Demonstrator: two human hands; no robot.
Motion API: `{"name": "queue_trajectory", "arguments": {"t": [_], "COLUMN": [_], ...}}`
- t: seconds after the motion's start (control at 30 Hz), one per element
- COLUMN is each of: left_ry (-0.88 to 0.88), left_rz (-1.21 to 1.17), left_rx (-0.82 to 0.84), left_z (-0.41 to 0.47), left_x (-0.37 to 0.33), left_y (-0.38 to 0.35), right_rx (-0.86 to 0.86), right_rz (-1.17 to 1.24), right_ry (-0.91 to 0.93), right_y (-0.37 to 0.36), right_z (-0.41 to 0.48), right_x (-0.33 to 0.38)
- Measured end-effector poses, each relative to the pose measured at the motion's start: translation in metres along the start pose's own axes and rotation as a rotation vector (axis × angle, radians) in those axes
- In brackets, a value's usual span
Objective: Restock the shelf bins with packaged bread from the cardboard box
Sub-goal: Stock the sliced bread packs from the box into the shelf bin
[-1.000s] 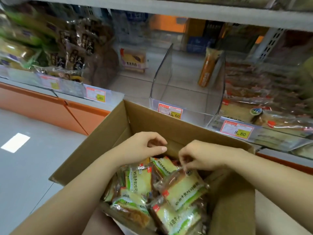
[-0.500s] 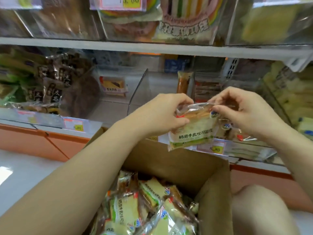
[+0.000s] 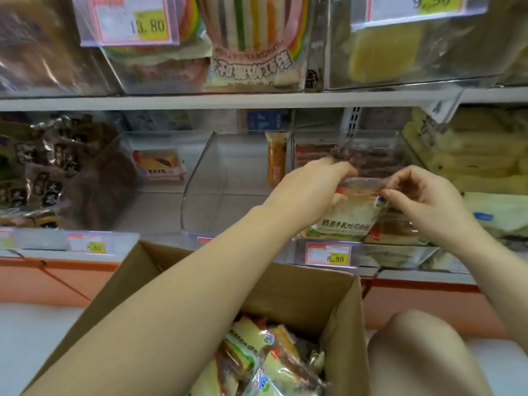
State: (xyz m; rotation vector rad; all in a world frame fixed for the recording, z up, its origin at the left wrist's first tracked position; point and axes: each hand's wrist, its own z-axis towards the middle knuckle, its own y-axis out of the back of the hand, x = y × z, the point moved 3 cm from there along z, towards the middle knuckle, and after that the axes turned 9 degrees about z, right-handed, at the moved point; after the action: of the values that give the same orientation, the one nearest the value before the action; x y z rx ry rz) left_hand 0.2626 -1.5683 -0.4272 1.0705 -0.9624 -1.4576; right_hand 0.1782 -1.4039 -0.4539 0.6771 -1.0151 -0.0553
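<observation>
A green-and-white bread packet (image 3: 347, 217) hangs upright over the front of a clear shelf bin (image 3: 380, 155) that carries an 8.80 price tag (image 3: 328, 254). My left hand (image 3: 310, 190) pinches the packet's top left corner. My right hand (image 3: 423, 195) pinches its top right corner. Below, the open cardboard box (image 3: 285, 287) holds several more of the same packets (image 3: 257, 355), partly hidden by my left forearm.
Left of that bin stands another clear bin (image 3: 228, 190) with one orange packet (image 3: 275, 158) upright at its back. Dark bread packs (image 3: 51, 172) fill the far left, yellow packs (image 3: 471, 155) the far right. An upper shelf (image 3: 257, 100) of full bins overhangs. My knee (image 3: 423, 355) is beside the box.
I lifted one packet out of the box with both hands and carried it up and right to the 8.80 bin. My view rose toward the shelves.
</observation>
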Motion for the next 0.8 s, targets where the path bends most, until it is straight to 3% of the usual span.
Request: {"name": "queue_trajectory", "arguments": {"t": [0.17,0.3,0.4,0.5,0.67,0.8], "left_ry": [-0.017,-0.050,-0.069,-0.068,-0.050,-0.043], "left_rz": [0.009,0.280,0.402,0.390,0.379,0.409], "left_rx": [0.077,0.210,0.204,0.157,0.111,0.078], "left_z": [0.006,-0.012,-0.022,-0.023,-0.029,-0.026], "left_x": [0.014,0.028,0.032,0.027,0.024,0.017], "left_y": [-0.014,-0.039,-0.045,-0.042,-0.046,-0.057], "right_rx": [0.058,0.266,0.327,0.369,0.398,0.416], "right_rz": [-0.104,-0.232,-0.414,-0.586,-0.795,-0.839], "right_ry": [0.038,0.098,0.169,0.170,0.330,0.257], "right_y": [-0.002,-0.029,-0.042,-0.043,-0.053,-0.057], "right_z": [0.003,0.001,0.002,0.007,-0.008,-0.010], "right_x": [0.000,-0.003,-0.002,0.003,0.004,-0.005]}}
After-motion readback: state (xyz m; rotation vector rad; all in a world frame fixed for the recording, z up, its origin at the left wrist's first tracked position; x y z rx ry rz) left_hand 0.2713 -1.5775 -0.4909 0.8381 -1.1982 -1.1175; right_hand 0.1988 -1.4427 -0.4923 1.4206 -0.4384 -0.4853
